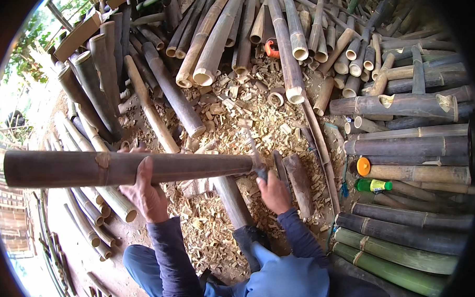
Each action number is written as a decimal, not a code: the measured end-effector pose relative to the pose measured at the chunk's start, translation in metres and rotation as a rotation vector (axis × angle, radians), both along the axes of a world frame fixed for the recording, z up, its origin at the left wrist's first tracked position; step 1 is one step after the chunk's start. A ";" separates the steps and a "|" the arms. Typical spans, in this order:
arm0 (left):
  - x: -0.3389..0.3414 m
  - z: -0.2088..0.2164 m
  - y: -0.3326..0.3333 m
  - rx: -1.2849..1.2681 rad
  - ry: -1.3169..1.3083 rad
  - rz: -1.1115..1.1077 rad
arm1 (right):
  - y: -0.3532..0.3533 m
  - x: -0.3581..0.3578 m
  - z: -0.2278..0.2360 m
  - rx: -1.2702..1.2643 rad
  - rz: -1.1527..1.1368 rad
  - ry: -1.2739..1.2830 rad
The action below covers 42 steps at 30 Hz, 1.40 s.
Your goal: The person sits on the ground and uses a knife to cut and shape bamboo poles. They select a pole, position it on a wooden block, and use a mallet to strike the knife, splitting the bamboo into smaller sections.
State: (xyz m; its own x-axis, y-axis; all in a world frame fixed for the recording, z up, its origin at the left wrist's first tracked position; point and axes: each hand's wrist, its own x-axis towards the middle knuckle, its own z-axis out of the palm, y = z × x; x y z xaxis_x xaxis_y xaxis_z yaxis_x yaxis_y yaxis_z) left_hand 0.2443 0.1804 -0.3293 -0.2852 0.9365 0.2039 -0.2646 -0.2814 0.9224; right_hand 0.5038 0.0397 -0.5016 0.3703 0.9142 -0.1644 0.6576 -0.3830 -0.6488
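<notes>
A thick dark bamboo pole [196, 166] lies level across the view, its wide end at the far left and its narrower end near the middle. My left hand [146, 192] is closed round it left of centre, with fingers showing above and below. In my closed right hand [274, 193] is a knife [252, 144] with a dark handle. Its blurred blade points up and away beside the pole's right end. I cannot tell whether the blade touches the bamboo. Below that end, another bamboo length [233, 201] runs towards my legs.
Wood chips [246, 111] cover the ground around me. Bamboo poles [218, 44] lean in rows at the far side. More bamboo is stacked on the right [410, 147], where a green bottle [373, 185] and an orange round lid [363, 166] lie. An orange-red object [271, 49] sits among the far poles.
</notes>
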 end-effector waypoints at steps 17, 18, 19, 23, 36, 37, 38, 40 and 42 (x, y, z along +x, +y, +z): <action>-0.074 0.016 0.013 -0.275 0.065 0.064 | 0.034 0.081 0.024 -0.259 -0.012 -0.336; -0.092 -0.004 0.005 -0.278 0.215 -0.013 | 0.023 0.058 0.035 -0.510 0.040 -0.254; -0.083 -0.012 -0.005 -0.275 0.192 -0.031 | -0.004 0.058 0.012 -0.454 0.184 -0.417; -0.069 -0.058 -0.031 -0.336 0.294 -0.152 | -0.075 0.076 -0.081 -0.091 0.416 -0.687; -0.031 -0.041 -0.044 -0.326 0.398 -0.241 | -0.037 0.068 0.004 -0.312 0.102 -0.501; -0.022 -0.035 -0.041 -0.282 0.457 -0.204 | -0.038 0.070 0.005 -0.268 0.132 -0.573; -0.012 -0.027 -0.039 -0.243 0.517 -0.169 | -0.043 0.071 0.008 -0.228 0.163 -0.642; 0.008 0.003 -0.045 -0.313 0.531 -0.169 | -0.047 0.074 0.018 -0.296 0.134 -0.637; 0.028 0.028 -0.052 -0.275 0.648 -0.183 | -0.056 0.080 0.029 -0.296 0.110 -0.496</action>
